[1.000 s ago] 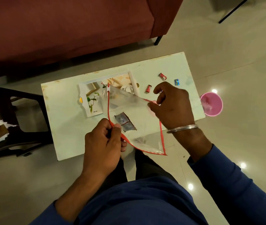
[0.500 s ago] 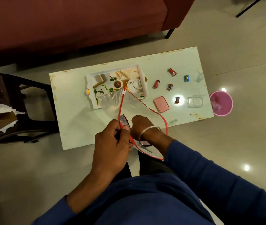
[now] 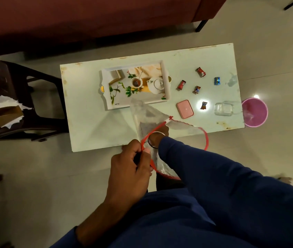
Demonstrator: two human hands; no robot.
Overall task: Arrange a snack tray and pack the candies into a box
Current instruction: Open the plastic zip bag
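My pale table (image 3: 92, 126), printed snack tray (image 3: 166, 81) near its far edge, 5 wrapped candies (image 3: 181, 85) scattered toward the right end, pink lid (image 3: 185, 109) and clear box (image 3: 224, 109) near the right front corner, clear red-rimmed bag (image 3: 145, 111) at the front edge.

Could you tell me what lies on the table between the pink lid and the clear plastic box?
In the head view, one wrapped candy lies between the pink lid and the clear plastic box, touching neither, in a bright glare spot on the table.
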